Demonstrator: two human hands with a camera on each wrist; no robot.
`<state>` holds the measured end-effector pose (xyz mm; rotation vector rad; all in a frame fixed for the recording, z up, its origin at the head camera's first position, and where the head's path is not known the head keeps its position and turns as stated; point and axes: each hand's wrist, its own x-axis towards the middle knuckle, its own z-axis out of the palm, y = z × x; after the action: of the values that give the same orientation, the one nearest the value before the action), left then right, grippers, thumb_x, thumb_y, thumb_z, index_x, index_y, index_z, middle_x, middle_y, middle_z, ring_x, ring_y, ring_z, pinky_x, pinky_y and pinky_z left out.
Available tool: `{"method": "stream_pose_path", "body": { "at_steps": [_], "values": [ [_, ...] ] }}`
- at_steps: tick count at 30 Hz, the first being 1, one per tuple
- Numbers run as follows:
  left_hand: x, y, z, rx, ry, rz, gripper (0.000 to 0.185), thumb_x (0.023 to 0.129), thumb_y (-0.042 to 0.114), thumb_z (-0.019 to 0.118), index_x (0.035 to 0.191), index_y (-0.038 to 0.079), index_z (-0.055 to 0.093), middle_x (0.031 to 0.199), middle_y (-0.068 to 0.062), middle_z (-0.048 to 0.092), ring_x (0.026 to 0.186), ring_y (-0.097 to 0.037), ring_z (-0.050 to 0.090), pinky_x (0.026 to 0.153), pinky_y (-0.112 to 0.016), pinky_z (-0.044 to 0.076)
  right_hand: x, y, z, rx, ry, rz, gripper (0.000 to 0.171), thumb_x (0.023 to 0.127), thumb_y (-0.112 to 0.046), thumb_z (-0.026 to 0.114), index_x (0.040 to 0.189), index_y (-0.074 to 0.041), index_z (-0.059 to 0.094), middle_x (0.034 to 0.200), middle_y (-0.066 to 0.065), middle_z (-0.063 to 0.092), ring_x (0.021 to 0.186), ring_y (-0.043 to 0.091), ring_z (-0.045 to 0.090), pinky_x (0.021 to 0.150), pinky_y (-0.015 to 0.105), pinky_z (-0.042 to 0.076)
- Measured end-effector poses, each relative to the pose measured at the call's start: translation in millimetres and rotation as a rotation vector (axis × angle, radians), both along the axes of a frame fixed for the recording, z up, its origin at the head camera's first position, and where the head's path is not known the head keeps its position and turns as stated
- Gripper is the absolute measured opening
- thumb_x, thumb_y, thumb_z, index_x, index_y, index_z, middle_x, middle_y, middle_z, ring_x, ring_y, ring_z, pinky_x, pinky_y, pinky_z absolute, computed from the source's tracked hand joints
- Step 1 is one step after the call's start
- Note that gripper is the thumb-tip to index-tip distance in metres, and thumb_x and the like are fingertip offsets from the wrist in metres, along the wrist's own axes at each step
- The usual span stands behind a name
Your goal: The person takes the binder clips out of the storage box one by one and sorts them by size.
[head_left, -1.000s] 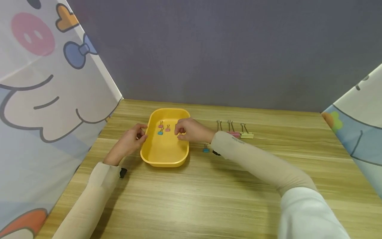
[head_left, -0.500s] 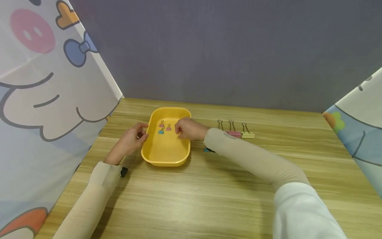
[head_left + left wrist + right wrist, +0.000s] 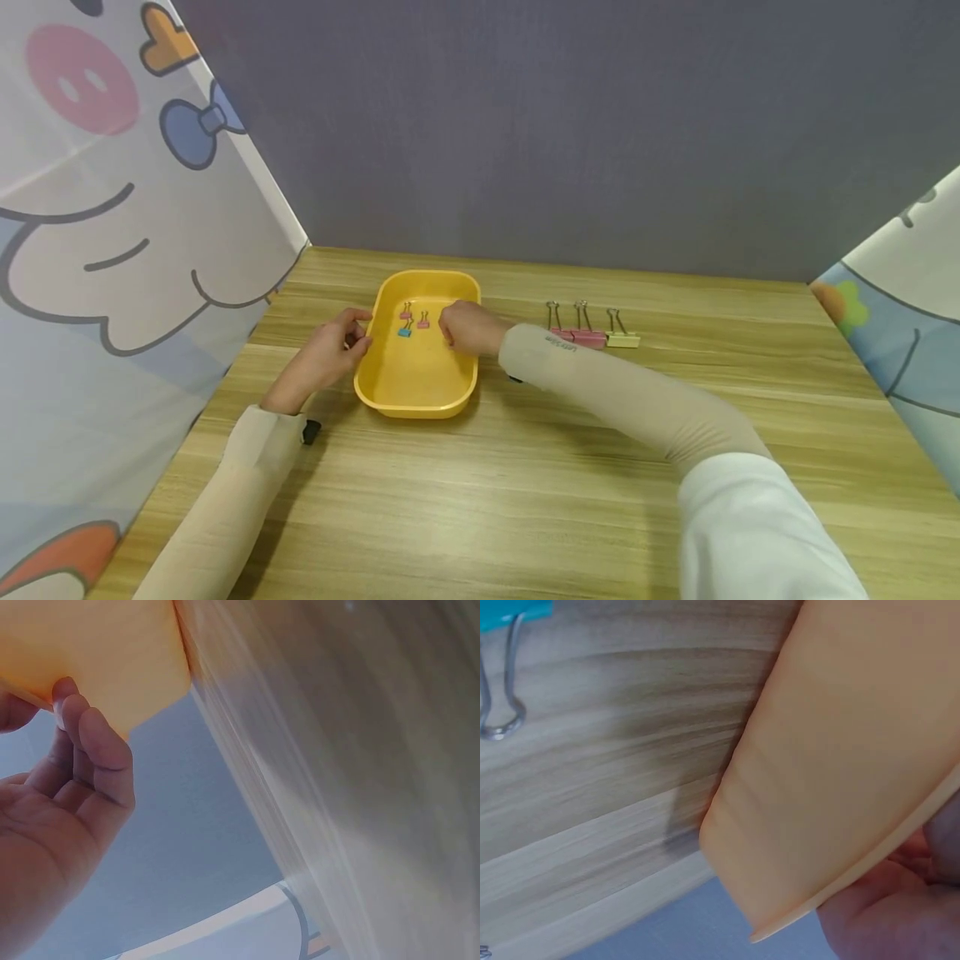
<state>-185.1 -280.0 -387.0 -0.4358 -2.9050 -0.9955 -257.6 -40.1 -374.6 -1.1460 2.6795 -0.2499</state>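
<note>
Three small clips [image 3: 405,332] are in the yellow tray [image 3: 416,392] the left hand [image 3: 326,350] pinches; right of the right hand [image 3: 470,327], its hold indiscernible, larger clips [image 3: 588,340] and a teal clip [image 3: 514,612] remain outside.

Diffuse light leaves a pale glare on the wooden tabletop [image 3: 465,500], with faint shadows beneath both sleeves [image 3: 622,387]; the wrist views look hazy and soft.

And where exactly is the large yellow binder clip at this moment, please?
In the head view, the yellow clip lies on the table, right of the tray, at the row's right end beside a pink clip.
</note>
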Motion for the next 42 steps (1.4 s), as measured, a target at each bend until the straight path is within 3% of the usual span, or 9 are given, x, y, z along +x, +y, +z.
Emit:
{"method": "stream_pose_path", "body": {
  "at_steps": [4,13,21,26,34,42],
  "values": [
    [0.8,0,-0.4,0.004,0.0,0.002,0.035,0.093,0.003,0.056,0.125,-0.008,0.046,0.085,-0.009,0.057,0.072,-0.021,0.053,0.066,-0.036,0.046,2.1,-1,-1.8,0.013,0.007,-0.001,0.021,0.086,-0.001,0.064,0.069,-0.01,0.056,0.067,-0.001,0.054,0.067,0.014,0.052,0.065,0.024,0.045],
    [1.5,1,-0.2,0.002,0.0,0.002,0.035,0.093,0.003,0.056,0.125,-0.008,0.046,0.084,-0.008,0.057,0.073,-0.021,0.053,0.065,-0.035,0.046,4.8,-4,-3.7,0.09,0.052,0.008,0.012,0.089,-0.009,0.064,0.079,-0.011,0.057,0.075,-0.001,0.054,0.079,0.016,0.054,0.073,0.028,0.043],
    [0.7,1,-0.6,0.003,-0.006,0.005,0.035,0.093,0.003,0.056,0.125,-0.007,0.046,0.085,-0.009,0.057,0.073,-0.021,0.053,0.066,-0.035,0.046,3.7,-6,-7.9,0.078,0.073,0.004,0.021,0.087,-0.004,0.062,0.069,-0.013,0.057,0.066,-0.002,0.054,0.064,0.014,0.052,0.063,0.026,0.043],
    [0.3,3,-1.1,0.005,-0.011,0.006,0.035,0.093,0.003,0.056,0.126,-0.008,0.046,0.084,-0.008,0.057,0.073,-0.021,0.054,0.066,-0.035,0.046,3.0,-5,-9.7,0.07,0.065,-0.002,0.023,0.086,-0.006,0.064,0.067,-0.015,0.055,0.066,-0.004,0.054,0.065,0.014,0.051,0.064,0.026,0.042],
    [-0.6,5,0.8,0.012,-0.016,0.007,0.036,0.094,0.003,0.055,0.126,-0.008,0.045,0.085,-0.009,0.057,0.074,-0.022,0.054,0.067,-0.037,0.046,-1.5,2,-9.8,-0.116,0.012,-0.001,0.018,0.081,-0.01,0.068,0.066,-0.017,0.059,0.068,-0.005,0.056,0.07,0.014,0.051,0.067,0.026,0.041],
    [-0.1,1,-0.6,0.003,0.002,0.003,0.036,0.093,0.002,0.056,0.125,-0.008,0.046,0.084,-0.009,0.057,0.074,-0.022,0.054,0.068,-0.037,0.046,-0.3,12,-5.1,-0.334,-0.056,0.124,0.007,0.083,-0.01,0.071,0.081,-0.013,0.065,0.08,-0.005,0.058,0.073,0.011,0.051,0.068,0.023,0.043]
  ]
}}
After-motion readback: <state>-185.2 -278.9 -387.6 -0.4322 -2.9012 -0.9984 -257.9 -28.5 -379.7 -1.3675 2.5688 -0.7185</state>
